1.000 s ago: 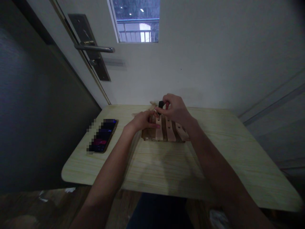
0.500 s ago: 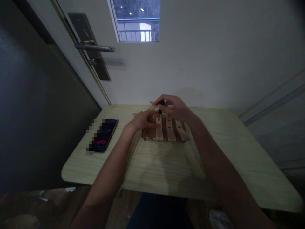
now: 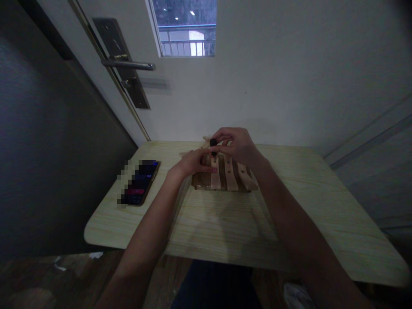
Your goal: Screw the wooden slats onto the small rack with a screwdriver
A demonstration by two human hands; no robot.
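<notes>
A small wooden slatted piece (image 3: pixel 229 177) with light and dark strips lies at the middle of the table (image 3: pixel 225 223). My left hand (image 3: pixel 193 163) presses down on its left side, fingers curled against the wood. My right hand (image 3: pixel 236 145) hovers over the far end, pinching a small black tool (image 3: pixel 213 143) upright on one light slat. The tool's tip is hidden between my fingers.
A phone (image 3: pixel 140 182) with a lit screen lies on the table's left part. A door with a metal lever handle (image 3: pixel 128 65) stands behind at the left, and a white wall closes the far edge. A loose wooden stick (image 3: pixel 205 139) pokes out behind the slatted piece.
My right hand has shifted slightly left and turned the black tool between its fingers; the red part seen a second ago is hidden now. My left hand has stayed put.
</notes>
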